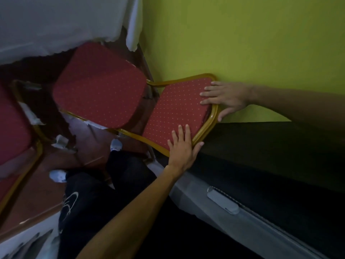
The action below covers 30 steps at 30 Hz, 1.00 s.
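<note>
Against a green wall, left hand and right hand grasp the chair back, fingers on top, thumbs behind.

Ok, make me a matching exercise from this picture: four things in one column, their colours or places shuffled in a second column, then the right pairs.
Things:
1. backrest
2. wall
3. tablecloth
4. left hand

Colours or places:
A. white, at the top left
B. green
C. red with pale dots
D. gripping the backrest's corner on the side of the black trousers

Pairs: 1-C, 2-B, 3-A, 4-D.
</note>
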{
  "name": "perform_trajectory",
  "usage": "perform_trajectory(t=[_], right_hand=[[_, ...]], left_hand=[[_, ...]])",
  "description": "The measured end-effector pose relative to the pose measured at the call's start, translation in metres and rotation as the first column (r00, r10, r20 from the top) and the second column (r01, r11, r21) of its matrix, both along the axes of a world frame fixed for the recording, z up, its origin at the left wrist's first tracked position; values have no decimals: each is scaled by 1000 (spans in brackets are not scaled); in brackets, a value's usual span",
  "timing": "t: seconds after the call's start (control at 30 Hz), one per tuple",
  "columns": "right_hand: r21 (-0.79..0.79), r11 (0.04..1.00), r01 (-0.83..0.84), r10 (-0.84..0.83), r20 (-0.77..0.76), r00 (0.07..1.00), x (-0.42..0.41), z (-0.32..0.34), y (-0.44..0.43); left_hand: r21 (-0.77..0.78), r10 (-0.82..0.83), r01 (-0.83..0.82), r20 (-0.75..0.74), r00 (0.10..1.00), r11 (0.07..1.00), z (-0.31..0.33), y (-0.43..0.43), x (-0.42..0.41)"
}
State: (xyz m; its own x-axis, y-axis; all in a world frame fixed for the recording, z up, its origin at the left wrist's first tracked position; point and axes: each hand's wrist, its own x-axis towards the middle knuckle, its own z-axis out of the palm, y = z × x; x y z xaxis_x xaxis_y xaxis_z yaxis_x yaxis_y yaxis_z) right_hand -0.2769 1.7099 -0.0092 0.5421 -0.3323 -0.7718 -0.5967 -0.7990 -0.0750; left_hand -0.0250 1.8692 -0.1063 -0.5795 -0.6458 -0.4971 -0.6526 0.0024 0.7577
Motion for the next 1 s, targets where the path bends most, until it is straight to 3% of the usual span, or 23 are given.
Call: perform_trajectory(t=[0.37,1.0], right_hand=[[-44,998,-48,49,22,999,7,-1,-1],[-187,982,8,-3,29,1000,42,-6,8]], left_hand=[[-110,-3,8,53,999,994,-5,-1,4],[-186,-199,206,59,978,961,-3,-35,58]])
